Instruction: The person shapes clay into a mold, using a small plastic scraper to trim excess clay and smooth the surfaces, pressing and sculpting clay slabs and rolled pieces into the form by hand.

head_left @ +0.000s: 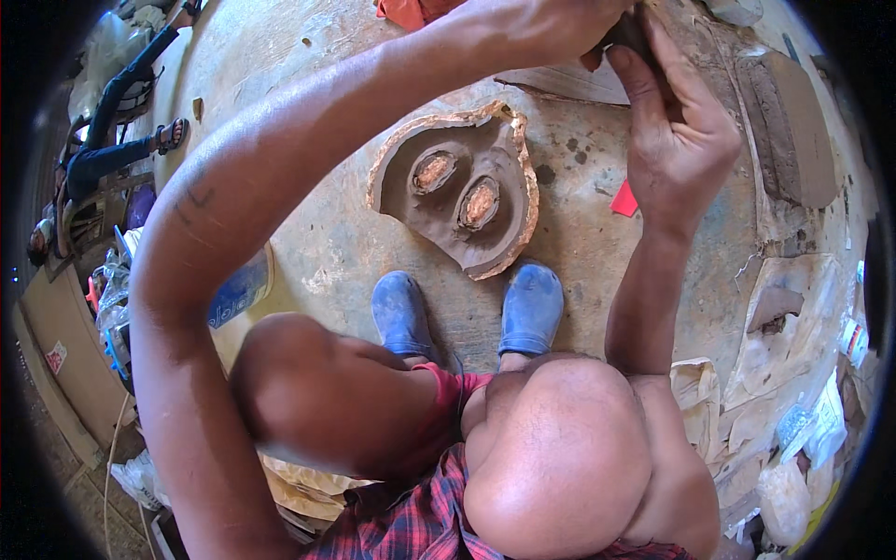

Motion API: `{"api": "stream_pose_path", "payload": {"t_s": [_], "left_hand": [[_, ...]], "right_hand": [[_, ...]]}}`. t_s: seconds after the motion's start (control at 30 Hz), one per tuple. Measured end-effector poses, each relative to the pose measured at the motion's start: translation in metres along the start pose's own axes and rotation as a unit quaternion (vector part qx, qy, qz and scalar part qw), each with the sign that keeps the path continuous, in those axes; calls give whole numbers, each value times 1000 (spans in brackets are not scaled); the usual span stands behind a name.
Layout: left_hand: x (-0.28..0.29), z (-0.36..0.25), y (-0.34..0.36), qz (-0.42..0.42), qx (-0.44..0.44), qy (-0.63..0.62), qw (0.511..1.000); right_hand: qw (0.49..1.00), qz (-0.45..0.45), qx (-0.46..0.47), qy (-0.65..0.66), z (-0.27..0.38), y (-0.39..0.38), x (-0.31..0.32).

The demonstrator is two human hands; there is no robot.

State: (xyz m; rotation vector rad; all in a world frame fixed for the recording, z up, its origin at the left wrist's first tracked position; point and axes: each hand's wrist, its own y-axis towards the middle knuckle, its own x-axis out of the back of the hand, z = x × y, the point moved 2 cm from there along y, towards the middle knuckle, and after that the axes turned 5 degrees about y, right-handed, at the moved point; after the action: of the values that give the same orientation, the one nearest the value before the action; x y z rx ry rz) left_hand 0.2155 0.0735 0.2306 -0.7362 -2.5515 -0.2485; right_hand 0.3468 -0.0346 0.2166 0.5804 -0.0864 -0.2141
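Observation:
My left hand (569, 30) reaches across to the top of the view, its fingers closed and partly hidden. It meets my right hand (686, 131), whose thumb and fingers are bent round a dark brown piece that looks like clay (632, 35). Both hands seem to grip this piece; its full shape is hidden. Below them on the floor lies a rough-edged, tan hollow shell (530, 201), lined with smooth dark clay. Inside it stand two oval clay rings (480, 203) with an orange-brown rough middle. A small red flat piece (624, 199) lies below my right hand.
My blue clogs (532, 308) stand just before the shell. A thick clay slab (789, 131) lies at the right, with a board (569, 82) under my hands. A blue-labelled bucket (245, 287) is at the left. Another person's legs (112, 154) show at the far left.

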Motion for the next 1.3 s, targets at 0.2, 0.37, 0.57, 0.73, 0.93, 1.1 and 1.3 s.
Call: {"api": "stream_pose_path", "payload": {"t_s": [0.2, 0.37, 0.57, 0.73, 0.93, 1.1, 1.3], "left_hand": [[2, -27, -13, 184, 75, -95, 975], [-16, -11, -6, 9, 147, -186, 971], [-12, 15, -22, -71, 289, -230, 926], [-15, 39, -39, 4, 237, -367, 900], [-15, 4, -53, -36, 297, -269, 916], [-18, 51, -41, -106, 184, 78, 974], [-34, 52, -60, -46, 303, -291, 906]], "right_hand": [[995, -24, 1, -96, -28, -7, 9], [975, -54, 109, -184, -26, 2, -10], [987, 95, 100, -78, -47, 10, -9], [972, 111, -115, 172, -46, 5, -18], [977, 212, -4, 22, -43, 4, -15], [987, 154, -41, -18, -59, -8, -20], [992, 121, 1, -47, -61, -22, -15]]}}
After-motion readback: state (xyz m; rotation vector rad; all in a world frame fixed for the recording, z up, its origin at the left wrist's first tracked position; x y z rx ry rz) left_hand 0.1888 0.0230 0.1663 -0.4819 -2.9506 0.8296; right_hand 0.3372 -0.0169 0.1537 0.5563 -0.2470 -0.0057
